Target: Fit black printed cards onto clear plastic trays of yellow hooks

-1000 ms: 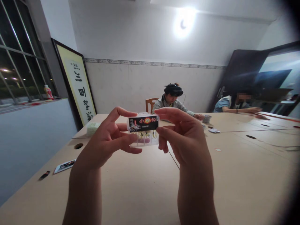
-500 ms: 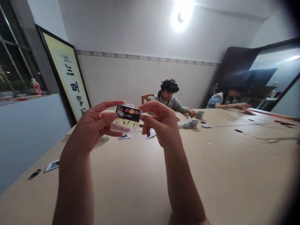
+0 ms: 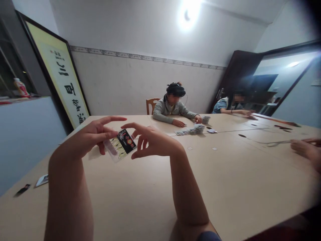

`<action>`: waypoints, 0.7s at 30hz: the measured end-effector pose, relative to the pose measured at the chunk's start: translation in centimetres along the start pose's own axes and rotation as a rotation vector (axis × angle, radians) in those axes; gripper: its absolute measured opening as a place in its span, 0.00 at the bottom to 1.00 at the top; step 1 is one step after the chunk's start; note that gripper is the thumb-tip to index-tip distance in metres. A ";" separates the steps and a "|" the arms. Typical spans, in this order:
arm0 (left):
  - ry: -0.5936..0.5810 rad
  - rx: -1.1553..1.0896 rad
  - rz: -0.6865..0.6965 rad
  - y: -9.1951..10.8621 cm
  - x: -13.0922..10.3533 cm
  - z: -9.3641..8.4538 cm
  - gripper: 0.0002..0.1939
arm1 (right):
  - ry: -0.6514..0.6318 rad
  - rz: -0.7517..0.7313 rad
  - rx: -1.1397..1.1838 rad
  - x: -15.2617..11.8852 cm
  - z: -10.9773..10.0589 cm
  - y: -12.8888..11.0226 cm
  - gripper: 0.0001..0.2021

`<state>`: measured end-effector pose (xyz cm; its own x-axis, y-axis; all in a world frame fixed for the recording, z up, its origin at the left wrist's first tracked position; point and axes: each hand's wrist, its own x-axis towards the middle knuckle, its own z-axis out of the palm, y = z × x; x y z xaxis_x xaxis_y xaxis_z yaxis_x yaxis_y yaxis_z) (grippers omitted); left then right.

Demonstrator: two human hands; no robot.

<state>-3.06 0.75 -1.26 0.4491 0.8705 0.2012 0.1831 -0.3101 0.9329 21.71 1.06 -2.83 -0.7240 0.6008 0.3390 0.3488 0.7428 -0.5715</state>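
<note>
A small clear plastic box (image 3: 120,146) with a black printed label and yellowish pieces inside is tilted above the table. My left hand (image 3: 87,137) pinches its left end between thumb and fingers, the forefinger stretched out above. At the box's right side is my right hand (image 3: 155,140), its fingers spread. Its forefinger reaches the upper corner and its thumb hangs by the lower right edge. Whether the curled fingers between them touch the box, I cannot tell. Behind my left hand a pale, see-through item (image 3: 96,153) is partly hidden.
Across the light wooden table (image 3: 140,201), a person (image 3: 173,110) sits by stacks of small packets (image 3: 197,129). Another person (image 3: 230,107) sits farther right. Someone's hand (image 3: 304,147) enters at the right edge. Cards (image 3: 41,180) lie at left; a cable (image 3: 273,143) crosses at right.
The box has moved down and left and turned from nearly level to a steep slant. My right fingers have spread from their pinch. Another person's hand has appeared at the right edge.
</note>
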 end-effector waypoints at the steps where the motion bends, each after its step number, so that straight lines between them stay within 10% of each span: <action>1: -0.019 -0.003 -0.006 0.0 0.1 0.0 0.32 | -0.004 0.001 0.014 0.2 0.1 0.2 0.38; 14: 0.114 -0.022 -0.070 -0.1 0.9 0.3 0.24 | 0.092 0.020 0.123 1.6 -0.7 2.6 0.33; 21: 0.326 0.026 -0.102 -0.1 1.1 0.0 0.23 | 0.583 0.469 0.024 0.3 -3.4 12.7 0.20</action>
<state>-2.58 1.73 -1.15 0.1244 0.9726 0.1963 0.2370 -0.2212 0.9460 27.91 11.64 -7.43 -0.0671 0.9170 0.3932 0.5257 0.3674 -0.7672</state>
